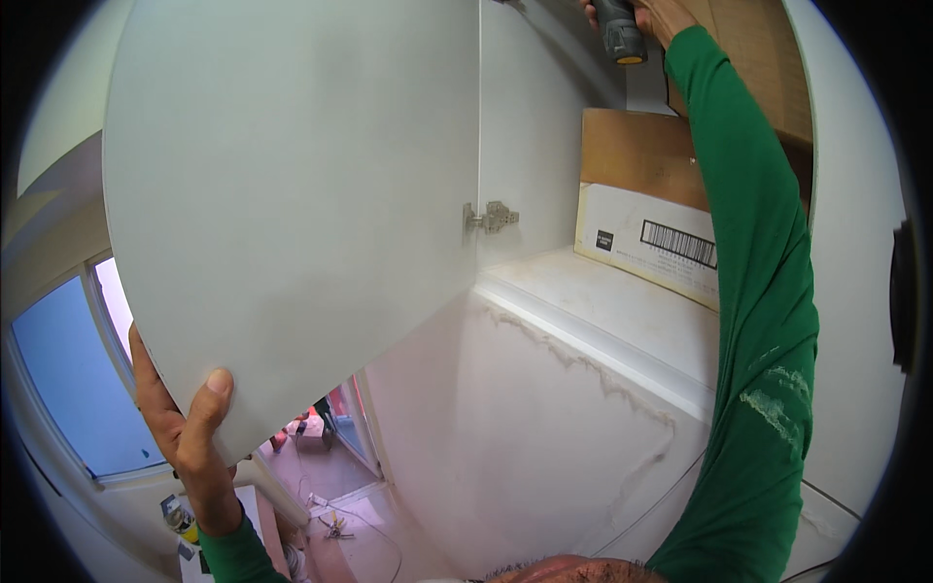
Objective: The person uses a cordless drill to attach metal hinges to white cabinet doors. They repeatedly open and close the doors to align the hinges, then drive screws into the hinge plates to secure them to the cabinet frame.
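Observation:
My left hand (199, 428) grips the lower outer corner of a large white cabinet door (301, 214), thumb on the near face and fingers behind the edge. A metal hinge (494, 217) joins this door, which stands open, to the cabinet's side wall. At the top edge, my right hand (665, 17) is raised inside the cabinet. Its fingers are wrapped round a dark cordless drill (620, 34) with a yellow end. Only the lower part of the drill shows; the rest is out of the picture.
A brown and white cardboard box (641, 175) sits on the cabinet's bottom shelf (603, 282), below my right arm, with another brown box (753, 58) above it. Under the cabinet the wall (544, 418) has a rough plaster edge. Cables and tools (337, 528) lie on the floor below.

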`<state>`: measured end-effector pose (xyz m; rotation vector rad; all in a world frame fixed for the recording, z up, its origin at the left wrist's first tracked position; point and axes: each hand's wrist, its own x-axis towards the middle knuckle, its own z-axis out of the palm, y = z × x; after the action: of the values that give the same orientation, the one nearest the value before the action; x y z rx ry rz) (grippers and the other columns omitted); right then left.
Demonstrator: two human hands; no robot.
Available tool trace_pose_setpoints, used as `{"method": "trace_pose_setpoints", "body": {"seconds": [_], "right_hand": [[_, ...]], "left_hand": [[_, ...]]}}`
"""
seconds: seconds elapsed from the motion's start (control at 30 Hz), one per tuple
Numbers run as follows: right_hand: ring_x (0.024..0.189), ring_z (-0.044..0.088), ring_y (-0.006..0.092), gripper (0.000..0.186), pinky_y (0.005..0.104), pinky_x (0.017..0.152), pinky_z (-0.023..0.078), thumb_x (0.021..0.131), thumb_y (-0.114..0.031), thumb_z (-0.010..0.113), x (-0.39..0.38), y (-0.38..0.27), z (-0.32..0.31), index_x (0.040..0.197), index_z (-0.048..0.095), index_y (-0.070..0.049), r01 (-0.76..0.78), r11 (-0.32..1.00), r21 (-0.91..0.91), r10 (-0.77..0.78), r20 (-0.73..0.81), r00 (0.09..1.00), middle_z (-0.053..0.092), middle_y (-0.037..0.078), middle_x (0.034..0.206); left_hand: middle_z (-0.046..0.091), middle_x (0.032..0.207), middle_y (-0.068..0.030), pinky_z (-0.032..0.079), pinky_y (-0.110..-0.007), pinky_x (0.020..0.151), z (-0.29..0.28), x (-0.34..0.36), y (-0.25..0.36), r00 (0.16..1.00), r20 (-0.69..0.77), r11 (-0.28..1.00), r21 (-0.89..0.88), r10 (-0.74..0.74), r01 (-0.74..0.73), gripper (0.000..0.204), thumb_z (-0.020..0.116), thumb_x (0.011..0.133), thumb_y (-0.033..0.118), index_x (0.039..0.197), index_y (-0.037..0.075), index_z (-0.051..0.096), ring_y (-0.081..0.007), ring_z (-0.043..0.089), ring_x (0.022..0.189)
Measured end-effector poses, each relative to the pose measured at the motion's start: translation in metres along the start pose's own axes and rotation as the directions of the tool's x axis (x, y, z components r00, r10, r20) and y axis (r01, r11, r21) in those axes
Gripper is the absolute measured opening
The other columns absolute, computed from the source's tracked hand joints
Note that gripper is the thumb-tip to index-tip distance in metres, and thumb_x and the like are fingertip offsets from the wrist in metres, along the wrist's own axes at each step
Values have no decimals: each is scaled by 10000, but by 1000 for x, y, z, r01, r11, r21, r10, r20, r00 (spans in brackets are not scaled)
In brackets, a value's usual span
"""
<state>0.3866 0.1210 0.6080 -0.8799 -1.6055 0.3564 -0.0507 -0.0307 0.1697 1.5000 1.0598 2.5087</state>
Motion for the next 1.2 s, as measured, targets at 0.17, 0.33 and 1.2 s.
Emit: {"method": "trace_pose_setpoints", "body": {"seconds": [0.17,0.33,1.2], "right_hand": [[511,640,157,234,314,502,577,986,-248,779,-19,4,13,914,721,-33,60,998,-5,-60,33,998,694,43,685],[551,646,171,253,332,526,548,954,-293,814,-87,41,15,914,730,-58,6,936,-352,-14,-19,1000,678,45,686],[1092,677,300,334,436,1122,501,844,-261,897,-273,186,48,1147,809,-150,396,191,-898,-210,357,910,799,69,1131]], "left_hand": [[555,1481,-221,359,-417,1204,1,9,5,993,103,999,1,50,-50,880,689,827,199,1617,-41,383,-320,530,1385],[595,1408,-221,413,-407,1153,2,15,3,985,149,995,26,89,-93,799,688,854,204,1571,-48,438,-324,586,1307],[695,1230,-199,529,-364,1037,-4,23,-22,974,182,990,-81,132,-119,615,767,902,300,1417,5,608,-274,691,1148]]}}
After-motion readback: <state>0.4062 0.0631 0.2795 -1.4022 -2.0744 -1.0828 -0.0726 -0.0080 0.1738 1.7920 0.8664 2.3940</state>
